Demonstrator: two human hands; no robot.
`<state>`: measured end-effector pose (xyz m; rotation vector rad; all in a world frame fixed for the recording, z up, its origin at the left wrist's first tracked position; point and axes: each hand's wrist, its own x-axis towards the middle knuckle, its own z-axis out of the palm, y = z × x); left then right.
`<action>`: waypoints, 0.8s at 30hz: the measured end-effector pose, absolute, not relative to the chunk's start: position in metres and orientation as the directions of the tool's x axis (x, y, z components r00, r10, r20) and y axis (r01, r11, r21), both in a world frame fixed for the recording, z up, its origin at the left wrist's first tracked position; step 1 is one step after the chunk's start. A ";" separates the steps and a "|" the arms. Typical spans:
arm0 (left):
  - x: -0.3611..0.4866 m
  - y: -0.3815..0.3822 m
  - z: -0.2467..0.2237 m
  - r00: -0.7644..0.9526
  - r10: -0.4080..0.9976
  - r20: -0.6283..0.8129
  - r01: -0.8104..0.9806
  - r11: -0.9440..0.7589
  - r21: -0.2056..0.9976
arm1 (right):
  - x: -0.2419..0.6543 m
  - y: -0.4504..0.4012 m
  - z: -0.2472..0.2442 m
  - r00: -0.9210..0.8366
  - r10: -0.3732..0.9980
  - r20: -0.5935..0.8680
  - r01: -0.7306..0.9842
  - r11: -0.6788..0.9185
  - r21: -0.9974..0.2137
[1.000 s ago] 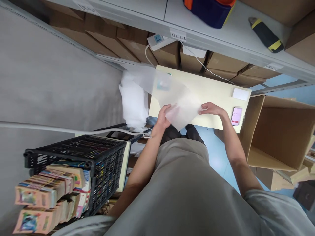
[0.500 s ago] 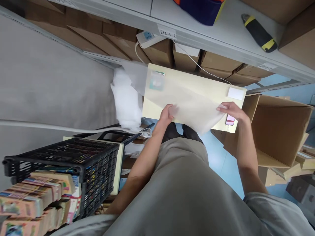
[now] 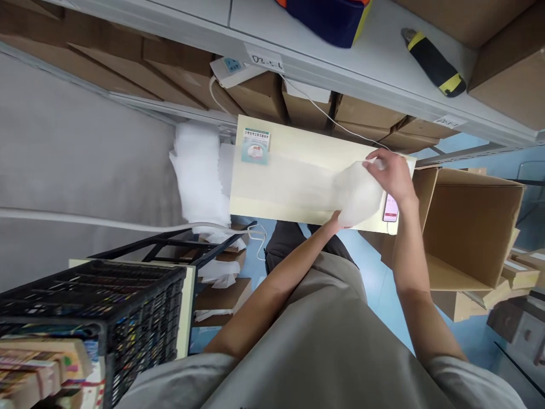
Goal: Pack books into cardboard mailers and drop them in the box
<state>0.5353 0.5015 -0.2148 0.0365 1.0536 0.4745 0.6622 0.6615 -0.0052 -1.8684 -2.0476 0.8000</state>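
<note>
A thin, translucent white packing sheet [image 3: 357, 193] stretches over the cream board [image 3: 285, 213], its right end lifted and folded over. My right hand [image 3: 392, 173] pinches the upper corner of that lifted end between thumb and fingers. Low at the board's front edge, my left hand [image 3: 335, 219] grips the sheet's lower side, its fingers partly hidden behind the material. A teal and white booklet [image 3: 255, 146] lies uncovered at the board's left end. Beneath my right wrist a phone [image 3: 390, 209] with a lit screen rests on the board.
White packing material [image 3: 202, 182] is heaped left of the board. A black crate [image 3: 145, 318] with books stands lower left. At right is an open cardboard box [image 3: 472, 227]. The shelf [image 3: 298, 34] above carries a black and yellow tool [image 3: 434, 62]. A white cable [image 3: 128, 221] crosses the left side.
My left hand has moved right along the board's front edge. The sheet has shifted right, uncovering the booklet, and its right end is now folded up. My right hand has turned and covers the white card.
</note>
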 end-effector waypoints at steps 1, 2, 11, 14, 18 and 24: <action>0.536 0.500 -0.214 0.429 0.349 -0.833 -0.294 0.926 0.237 | 0.659 0.663 -0.017 -0.127 0.972 -0.198 0.852 0.005 -0.524; 0.534 0.500 -0.213 0.435 0.319 -0.842 -0.227 0.944 0.241 | 0.660 0.663 -0.029 -0.108 0.970 -0.219 0.867 -0.016 -0.498; 0.390 0.519 -0.208 -0.278 0.857 -0.433 0.279 0.504 0.818 | 0.755 0.638 -0.083 0.047 0.957 -0.286 0.935 -0.144 -0.325; 0.360 0.524 -0.222 -0.238 0.894 -0.379 0.440 0.447 0.779 | 0.796 0.628 -0.080 0.161 0.972 -0.172 0.969 -0.189 -0.161; 0.358 0.520 -0.239 -0.175 0.894 -0.413 0.463 0.445 0.767 | 0.790 0.615 -0.080 0.316 0.931 0.182 0.948 -0.314 -0.040; 0.369 0.515 -0.242 -0.144 0.905 -0.401 0.506 0.416 0.756 | 0.625 0.563 -0.153 -0.168 0.962 -0.214 0.940 0.092 -0.328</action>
